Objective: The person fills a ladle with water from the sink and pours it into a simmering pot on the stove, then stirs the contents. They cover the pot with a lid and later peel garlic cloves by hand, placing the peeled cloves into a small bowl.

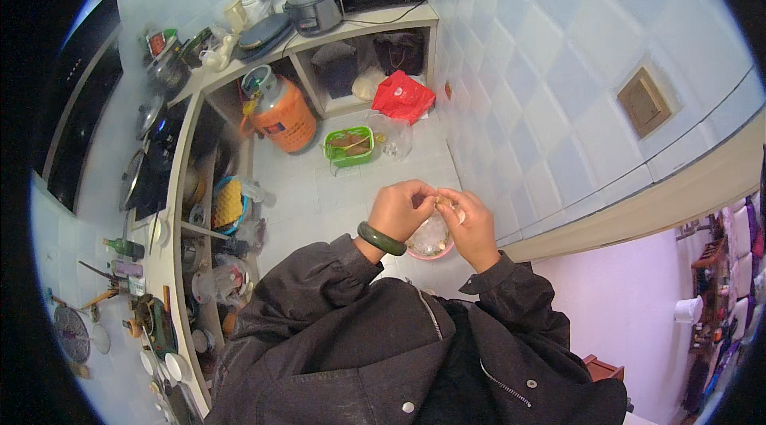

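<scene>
Both hands meet in front of my body, fingertips pinched together on a small tan, papery piece (443, 202) that may be garlic. My left hand (402, 209), with a dark green bangle (381, 239) at the wrist, grips its left side. From the right, my right hand (471, 227) holds the same piece between thumb and fingers. A small white bit shows against the right fingers. Below the hands stands a pink-rimmed container (432, 256) lined with clear plastic (428, 238); scraps lie inside, partly hidden by the hands.
On the tiled floor ahead sit a green plastic basket (349, 163) of brown tubers, a clear plastic bag (396, 139) and a red bag (403, 97). An orange gas cylinder (289, 120) stands by the counter (383, 26). A tiled wall (520, 96) rises at right.
</scene>
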`<state>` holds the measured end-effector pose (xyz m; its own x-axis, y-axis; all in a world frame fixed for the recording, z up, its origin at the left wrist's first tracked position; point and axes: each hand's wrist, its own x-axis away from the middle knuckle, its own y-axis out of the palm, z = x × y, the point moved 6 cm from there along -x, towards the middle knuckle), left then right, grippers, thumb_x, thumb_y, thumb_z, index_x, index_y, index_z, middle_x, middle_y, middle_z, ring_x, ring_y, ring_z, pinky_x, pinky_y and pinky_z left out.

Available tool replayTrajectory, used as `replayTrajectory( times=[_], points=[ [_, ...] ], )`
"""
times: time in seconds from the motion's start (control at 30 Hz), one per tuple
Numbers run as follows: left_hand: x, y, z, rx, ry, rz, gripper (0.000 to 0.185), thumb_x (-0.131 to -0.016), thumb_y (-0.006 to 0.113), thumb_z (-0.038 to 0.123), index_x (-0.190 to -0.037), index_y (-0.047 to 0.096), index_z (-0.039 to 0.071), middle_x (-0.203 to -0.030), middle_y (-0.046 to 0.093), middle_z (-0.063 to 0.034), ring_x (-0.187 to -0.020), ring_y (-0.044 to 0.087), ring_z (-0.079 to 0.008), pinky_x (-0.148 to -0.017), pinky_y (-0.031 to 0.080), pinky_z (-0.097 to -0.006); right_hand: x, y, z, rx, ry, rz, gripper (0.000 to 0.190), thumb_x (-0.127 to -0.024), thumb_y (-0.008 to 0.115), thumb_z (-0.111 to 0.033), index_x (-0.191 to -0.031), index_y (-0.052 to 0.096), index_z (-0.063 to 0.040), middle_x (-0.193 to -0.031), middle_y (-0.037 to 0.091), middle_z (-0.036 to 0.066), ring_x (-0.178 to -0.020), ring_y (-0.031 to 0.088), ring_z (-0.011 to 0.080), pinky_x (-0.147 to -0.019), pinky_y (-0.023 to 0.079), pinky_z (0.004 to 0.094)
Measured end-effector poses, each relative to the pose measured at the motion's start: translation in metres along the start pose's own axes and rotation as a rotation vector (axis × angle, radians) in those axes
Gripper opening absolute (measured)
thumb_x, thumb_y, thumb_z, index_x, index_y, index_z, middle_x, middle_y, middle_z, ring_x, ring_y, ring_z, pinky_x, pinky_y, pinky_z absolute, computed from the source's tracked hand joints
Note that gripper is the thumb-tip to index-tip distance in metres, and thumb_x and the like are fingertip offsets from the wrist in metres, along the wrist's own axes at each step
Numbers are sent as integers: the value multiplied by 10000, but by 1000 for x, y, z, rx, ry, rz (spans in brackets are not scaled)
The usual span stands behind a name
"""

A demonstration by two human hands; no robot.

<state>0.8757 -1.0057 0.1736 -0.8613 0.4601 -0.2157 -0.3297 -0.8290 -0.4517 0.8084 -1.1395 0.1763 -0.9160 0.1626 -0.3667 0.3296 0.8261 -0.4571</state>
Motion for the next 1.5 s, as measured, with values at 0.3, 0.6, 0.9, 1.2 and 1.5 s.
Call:
replayTrajectory(
  times=[0.3, 0.6, 0.9, 1.2, 1.5],
  points=[
    [-10, -6, -11, 104, 20, -5, 104, -790, 643, 87, -848, 635, 1, -711, 659, -58, -634, 624, -104, -594, 503, -247, -1, 14, 13, -561, 310, 152, 204, -902, 603, -128, -1089, 605, -45, -897, 606, 33, -736, 574, 136, -598, 465, 253],
    [-25, 20, -34, 75, 60, -4, 120, -797, 645, 104, -837, 645, -8, -693, 659, -64, -611, 621, -99, -581, 502, -250, 1, 3, 80, -1287, 633, 360, 303, -959, 531, -227, -1222, 496, -82, -981, 552, 23, -753, 489, 85, -509, 384, 199],
    [-80, 112, -132, -308, -71, -149, 166, -783, 670, 171, -787, 695, 7, -638, 667, -100, -561, 647, -173, -571, 517, -307, 6, -38, 98, -1506, 651, 51, 359, -941, 557, -222, -1258, 492, -68, -968, 558, 14, -746, 495, 101, -528, 371, 201],
    [-103, 127, -130, -77, -173, -145, 164, -807, 641, 104, -901, 675, -26, -716, 675, -84, -591, 634, -127, -577, 522, -268, 5, -56, 124, -1336, 673, -1, 351, -949, 535, -214, -1262, 495, -61, -955, 539, -6, -763, 477, 78, -538, 363, 187],
    [-72, 94, -15, 378, -168, -260, 211, -844, 640, 143, -991, 657, -7, -818, 667, -36, -702, 596, -80, -627, 489, -235, -10, -50, 105, -1042, 595, -92, 279, -929, 575, -200, -1160, 535, -50, -967, 573, 17, -741, 503, 66, -536, 372, 177]
  ],
)
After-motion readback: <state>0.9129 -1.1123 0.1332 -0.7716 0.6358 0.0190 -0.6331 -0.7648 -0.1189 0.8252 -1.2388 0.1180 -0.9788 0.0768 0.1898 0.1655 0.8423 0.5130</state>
